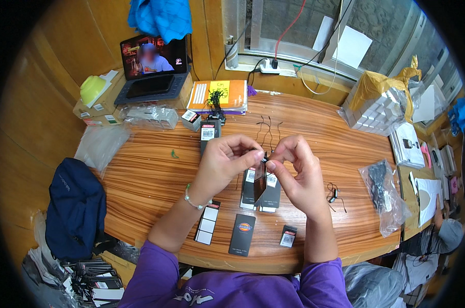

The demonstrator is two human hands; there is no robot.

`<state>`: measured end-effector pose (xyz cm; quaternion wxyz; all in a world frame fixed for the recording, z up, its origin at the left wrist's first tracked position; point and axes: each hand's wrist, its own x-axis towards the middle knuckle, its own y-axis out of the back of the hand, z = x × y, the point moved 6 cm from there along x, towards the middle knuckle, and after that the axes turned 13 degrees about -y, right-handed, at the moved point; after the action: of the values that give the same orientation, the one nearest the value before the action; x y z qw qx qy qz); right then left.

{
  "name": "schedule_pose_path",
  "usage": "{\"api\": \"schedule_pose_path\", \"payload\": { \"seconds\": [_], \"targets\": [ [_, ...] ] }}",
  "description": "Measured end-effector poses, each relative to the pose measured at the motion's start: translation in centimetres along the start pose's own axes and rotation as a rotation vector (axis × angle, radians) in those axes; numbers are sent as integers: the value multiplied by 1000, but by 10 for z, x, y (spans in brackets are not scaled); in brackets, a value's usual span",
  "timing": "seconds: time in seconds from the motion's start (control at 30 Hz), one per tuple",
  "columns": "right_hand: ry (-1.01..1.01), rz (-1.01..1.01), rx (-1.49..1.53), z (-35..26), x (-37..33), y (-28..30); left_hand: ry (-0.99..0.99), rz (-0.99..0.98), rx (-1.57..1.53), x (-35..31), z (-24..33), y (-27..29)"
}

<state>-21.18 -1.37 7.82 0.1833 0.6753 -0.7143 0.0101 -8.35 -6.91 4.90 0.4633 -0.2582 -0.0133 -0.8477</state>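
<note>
In front of my chest, both hands meet over the wooden table (140,174). My left hand (224,161), with a beaded bracelet at its wrist, is closed in a pinch on a thin black hang tag string. My right hand (300,172) pinches the same string beside it, at its small black fastener. A dark hang tag (260,191) dangles edge-on below the fingertips. Beneath it lie grey tags with white barcode labels (271,197). Nearer me are a dark tag with an oval emblem (241,235), a label strip (207,223) and a small barcoded tag (289,236).
Loose black strings (333,195) lie to the right, near a clear bag of black strings (380,190). A tablet (155,56), an orange notebook (199,95) and a tag stack (210,132) stand farther back. White boxes (368,110) fill the far right; another person's arm (445,233) shows there.
</note>
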Motion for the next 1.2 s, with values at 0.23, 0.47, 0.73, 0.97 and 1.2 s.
{"api": "schedule_pose_path", "payload": {
  "seconds": [0.23, 0.47, 0.73, 0.97, 1.2],
  "targets": [
    [79, 46, 84, -3, -1, -1, 82, -53, -215, -1, -2, 1],
    [144, 16, 98, 2, 2, 0, 165, -74, -416, -6, -4, -10],
    [121, -197, -190, 7, 13, -11, -253, -68, 359, 3, 12, 3],
    [-478, -229, 423, 56, 21, -9, -480, 22, 681, 6, 13, -2],
    [-373, -145, 594, 50, 23, -5, -268, 78, 435, 0, -12, -12]
  ]
}}
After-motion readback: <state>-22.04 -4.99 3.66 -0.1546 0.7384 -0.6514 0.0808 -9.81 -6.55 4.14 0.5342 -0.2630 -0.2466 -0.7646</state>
